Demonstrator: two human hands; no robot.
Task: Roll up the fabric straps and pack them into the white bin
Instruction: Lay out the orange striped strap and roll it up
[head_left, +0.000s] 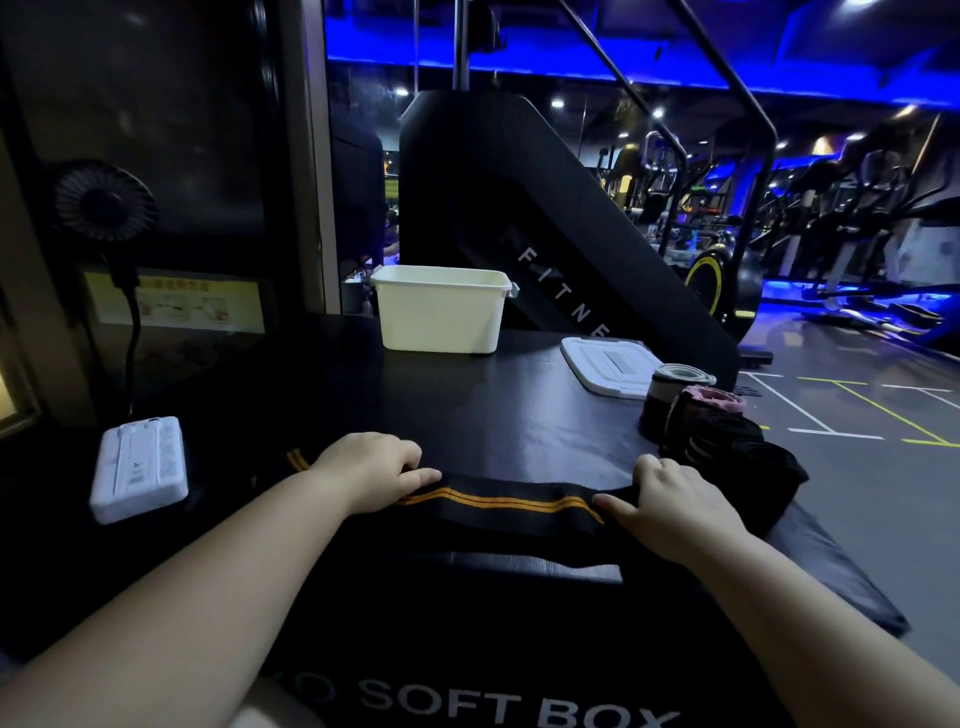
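left hand (371, 467) and right hand (670, 501) grip the orange-striped strap (498, 503)

"SOFT BOX" is printed in white capitals on the near face of the black padded box (467, 649), with cut-off letters before it. "FITNE" is read on the black machine housing (519, 218). The yellow notice (176, 306) cannot be read.

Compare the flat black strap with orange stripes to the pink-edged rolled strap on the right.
The black fabric strap with orange stripes lies stretched flat on the black padded box; the dark rolled strap with a pink edge stands wound up on end. The left hand and right hand hold the striped strap; no hand touches the pink-edged roll. Both sit outside the white plastic bin.
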